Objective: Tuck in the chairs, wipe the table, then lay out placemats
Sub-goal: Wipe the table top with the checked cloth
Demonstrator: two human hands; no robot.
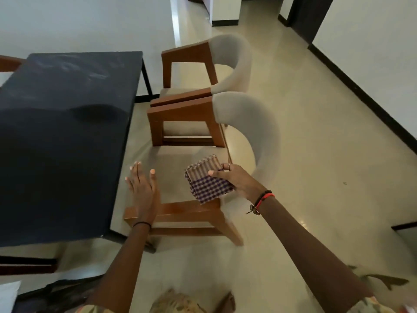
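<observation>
1. The right hand (237, 179) pinches the folded checked cloth (207, 184) over the near chair's (255, 127) seat, likely ready for wiping.
2. The left hand (143, 186), fingers straight and apart, hovers at the seat's front edge, seemingly to push the chair under the table (56, 109).

Illumination: soft, diffuse, moderately bright. Glare: a bright strip on the floor (304, 154) at the far centre. The dark table (56, 143) at left shows dull sheen and a soft shadow. Motion blur softens the near chair (255, 123). Wide-angle distortion bends the frame edges.
</observation>
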